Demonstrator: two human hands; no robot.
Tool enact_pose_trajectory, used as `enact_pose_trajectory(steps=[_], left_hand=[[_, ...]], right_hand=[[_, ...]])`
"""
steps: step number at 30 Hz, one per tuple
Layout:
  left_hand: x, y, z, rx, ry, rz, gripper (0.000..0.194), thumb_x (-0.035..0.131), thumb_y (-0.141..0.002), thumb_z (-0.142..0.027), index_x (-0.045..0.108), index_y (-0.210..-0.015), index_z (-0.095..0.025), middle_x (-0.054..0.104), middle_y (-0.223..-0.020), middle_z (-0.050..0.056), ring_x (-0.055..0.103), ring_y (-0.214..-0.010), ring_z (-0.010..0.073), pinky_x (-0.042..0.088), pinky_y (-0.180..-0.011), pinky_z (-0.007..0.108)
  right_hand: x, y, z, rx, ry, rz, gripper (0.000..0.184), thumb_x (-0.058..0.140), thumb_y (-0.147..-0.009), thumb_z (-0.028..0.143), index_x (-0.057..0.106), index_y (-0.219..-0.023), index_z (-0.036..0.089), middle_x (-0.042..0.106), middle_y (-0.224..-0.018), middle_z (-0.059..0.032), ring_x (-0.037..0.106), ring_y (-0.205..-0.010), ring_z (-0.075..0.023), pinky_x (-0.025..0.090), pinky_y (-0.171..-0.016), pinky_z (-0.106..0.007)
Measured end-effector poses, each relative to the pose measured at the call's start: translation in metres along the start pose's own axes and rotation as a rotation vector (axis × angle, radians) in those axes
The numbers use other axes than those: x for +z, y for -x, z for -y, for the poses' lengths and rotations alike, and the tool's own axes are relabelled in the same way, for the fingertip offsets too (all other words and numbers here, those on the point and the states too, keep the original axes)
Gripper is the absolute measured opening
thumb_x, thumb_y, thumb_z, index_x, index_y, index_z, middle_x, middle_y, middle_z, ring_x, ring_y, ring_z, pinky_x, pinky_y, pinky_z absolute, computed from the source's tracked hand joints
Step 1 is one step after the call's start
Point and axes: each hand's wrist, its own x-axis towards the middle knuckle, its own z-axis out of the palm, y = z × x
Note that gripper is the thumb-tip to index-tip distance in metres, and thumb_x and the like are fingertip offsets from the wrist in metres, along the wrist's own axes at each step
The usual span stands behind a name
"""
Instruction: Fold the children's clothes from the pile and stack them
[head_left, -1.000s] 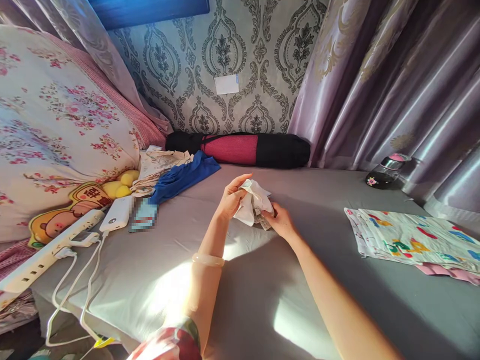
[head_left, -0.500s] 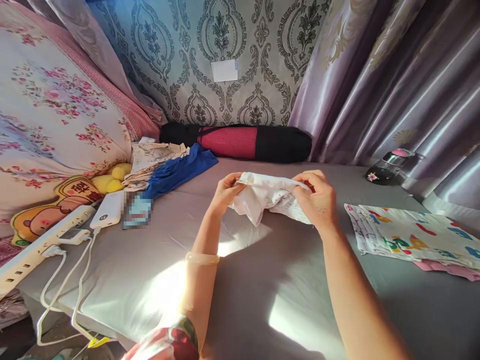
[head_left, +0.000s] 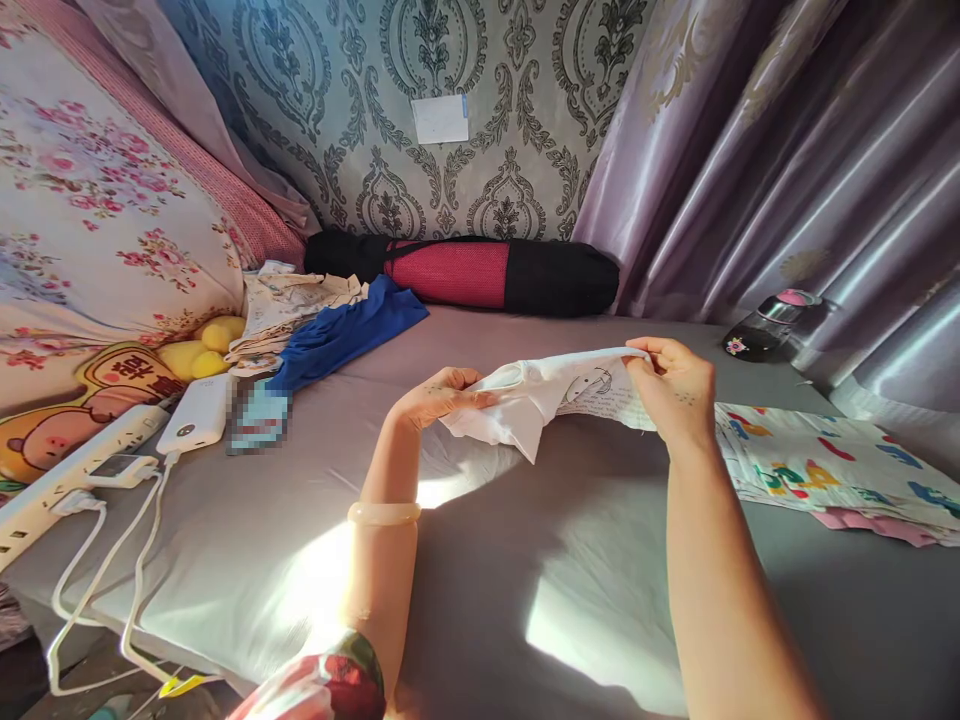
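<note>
A small white garment [head_left: 551, 388] with a dark line drawing and rows of print is stretched between my two hands above the grey bed sheet [head_left: 480, 600]. My left hand [head_left: 435, 398] pinches its left part, thumb on top. At the far upper right corner, my right hand [head_left: 681, 388] grips the edge between thumb and fingers. A pointed flap of the cloth hangs down in the middle. Just right of my right forearm lies a folded stack of patterned cloth [head_left: 832, 460], with a pink piece at the bottom.
Back left are a blue garment [head_left: 349, 330] and a beige clothes pile [head_left: 292, 305]. A white power bank [head_left: 195, 415] and a power strip [head_left: 90, 480] with cables lie left. A black and red rolled bag [head_left: 450, 275] lies along the wall; a dark bottle [head_left: 769, 325] stands right.
My hands have moved apart, the right one going right and the left one slightly left. The garment is now spread wider, and its drawing and print show more.
</note>
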Motion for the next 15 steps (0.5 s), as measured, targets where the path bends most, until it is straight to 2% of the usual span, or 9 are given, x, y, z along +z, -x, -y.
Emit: enact_pose_trajectory(steps=[5, 9, 12, 15], left_hand=[[-0.005, 0.003, -0.003, 0.1, -0.083, -0.073, 0.038, 0.078, -0.069, -0.049, 0.072, -0.089, -0.017, 0.069, -0.075, 0.004, 0.063, -0.061, 0.0152, 0.042, -0.049, 0.02], [-0.007, 0.004, -0.007, 0.116, -0.09, -0.118, 0.037, 0.076, -0.073, -0.05, 0.072, -0.086, -0.016, 0.067, -0.071, 0.003, 0.059, -0.058, 0.0125, 0.038, -0.047, 0.019], [-0.007, 0.007, -0.011, 0.127, -0.036, -0.143, 0.035, 0.078, -0.072, -0.047, 0.072, -0.083, -0.015, 0.066, -0.069, 0.003, 0.058, -0.058, 0.0116, 0.039, -0.049, 0.02], [-0.008, 0.011, -0.012, 0.161, 0.023, -0.108, 0.035, 0.083, -0.067, -0.04, 0.073, -0.089, -0.015, 0.069, -0.077, 0.004, 0.061, -0.065, 0.0137, 0.045, -0.057, 0.023]], right_hand=[[-0.006, -0.001, 0.002, 0.004, -0.005, 0.015, 0.024, 0.061, -0.071, 0.025, 0.071, -0.092, 0.019, 0.072, -0.083, -0.0056, 0.065, -0.071, -0.0189, 0.051, -0.065, -0.031], [-0.012, -0.004, 0.003, 0.019, -0.002, -0.016, 0.027, 0.061, -0.07, 0.024, 0.072, -0.094, 0.019, 0.068, -0.075, -0.0028, 0.059, -0.062, -0.0164, 0.048, -0.061, -0.03], [-0.017, -0.005, 0.004, 0.042, 0.033, -0.07, 0.029, 0.059, -0.07, 0.025, 0.073, -0.095, 0.018, 0.063, -0.067, -0.0006, 0.05, -0.052, -0.0133, 0.041, -0.051, -0.027], [-0.021, -0.004, 0.008, 0.096, 0.056, -0.14, 0.029, 0.057, -0.069, 0.026, 0.073, -0.092, 0.017, 0.052, -0.055, 0.0037, 0.038, -0.044, -0.0111, 0.029, -0.04, -0.025]])
